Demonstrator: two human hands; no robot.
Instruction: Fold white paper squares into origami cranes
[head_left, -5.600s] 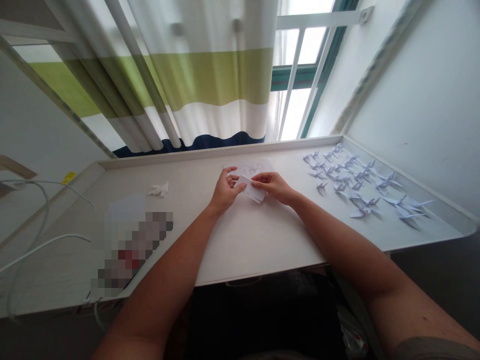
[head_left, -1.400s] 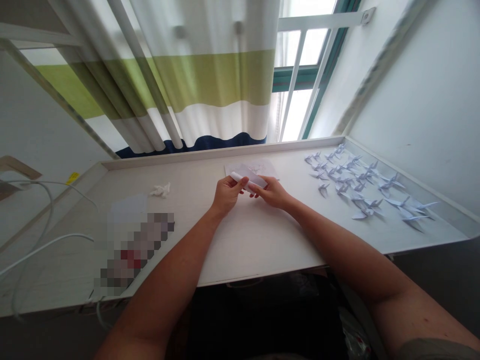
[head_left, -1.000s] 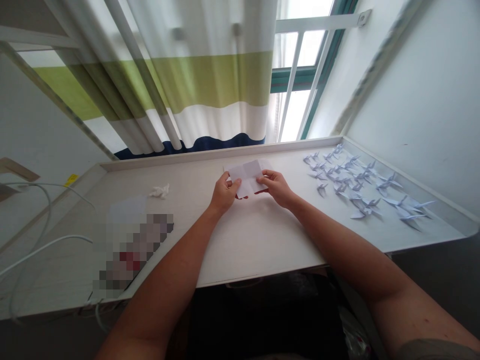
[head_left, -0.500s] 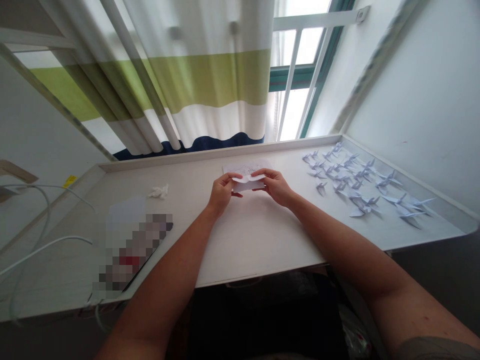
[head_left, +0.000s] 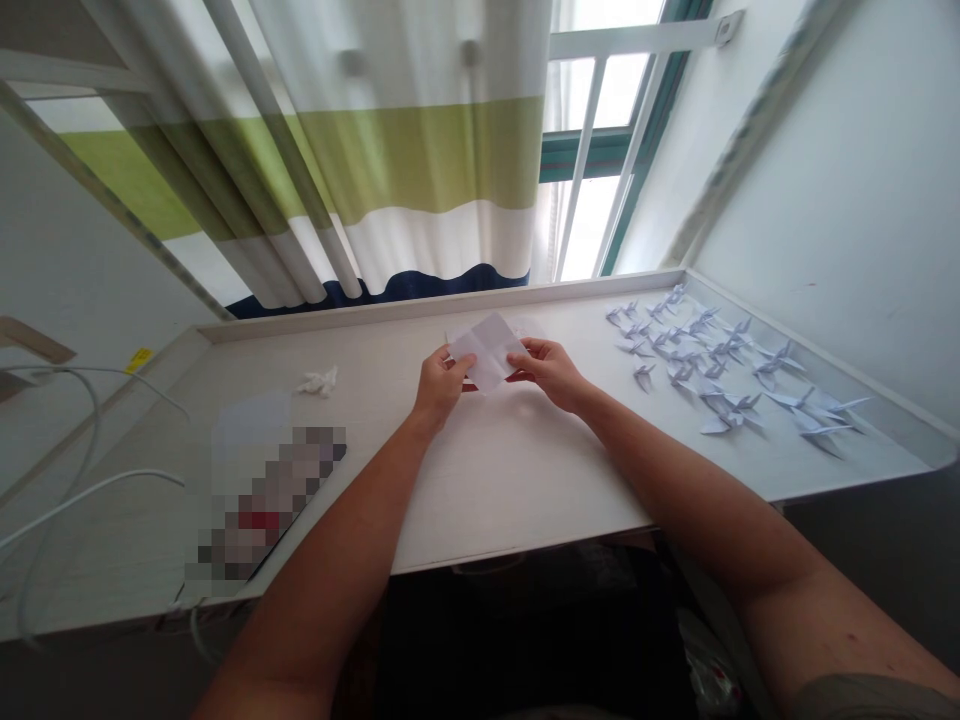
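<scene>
Between my hands a small white sheet of paper (head_left: 491,350) is held up, turned like a diamond, with a crease across its middle. My left hand (head_left: 442,385) pinches its left side, thumb on the near face and fingers behind. On the right edge, my right hand (head_left: 551,370) grips it the same way. Behind it, partly covered, a larger sheet with faint marks (head_left: 532,328) lies on the white desk (head_left: 480,480). Several folded white paper cranes (head_left: 712,345) stand in a group on the desk's right side.
A crumpled tissue (head_left: 318,382) lies left of my hands. Farther left are a blurred-out flat object (head_left: 262,510) and white cables (head_left: 97,500). A raised rim (head_left: 450,297) runs along the desk's back, below a striped curtain (head_left: 420,160).
The paper, which was seen nearly edge-on with its edge bent over, now lies open and turned corner-up facing me. My hands have shifted only slightly around it.
</scene>
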